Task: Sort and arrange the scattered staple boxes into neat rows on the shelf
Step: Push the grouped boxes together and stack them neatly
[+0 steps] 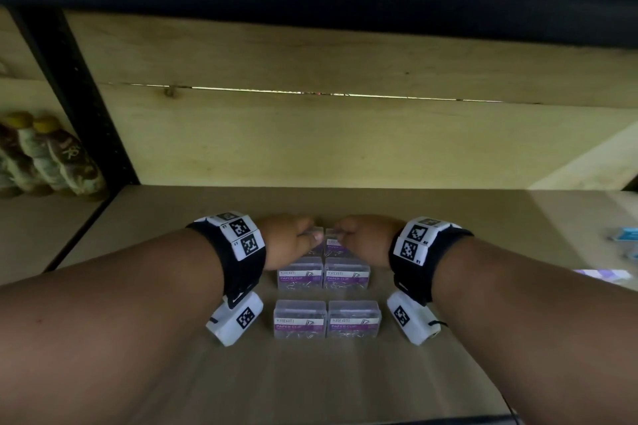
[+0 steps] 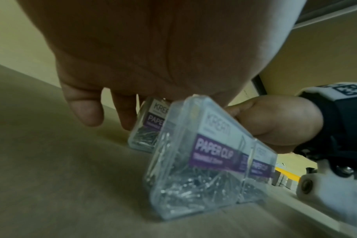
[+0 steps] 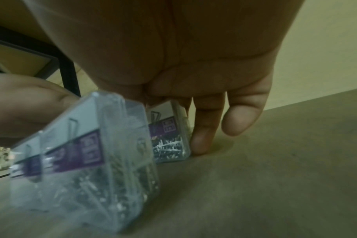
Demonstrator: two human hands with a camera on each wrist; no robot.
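On the shelf (image 1: 448, 217), six clear boxes stand in a two-wide block: a front pair (image 1: 327, 318), a middle pair (image 1: 324, 277) set apart from it, and a back pair just behind the middle one. Each hand curls round one back box: the left hand (image 1: 288, 238) holds the left box (image 2: 148, 127), the right hand (image 1: 362, 236) the right box (image 3: 169, 138), the two side by side. By my reading the arranging is well along. At the shelf's right edge, blurred blue and purple items (image 1: 618, 254), perhaps more boxes, may remain to be sorted.
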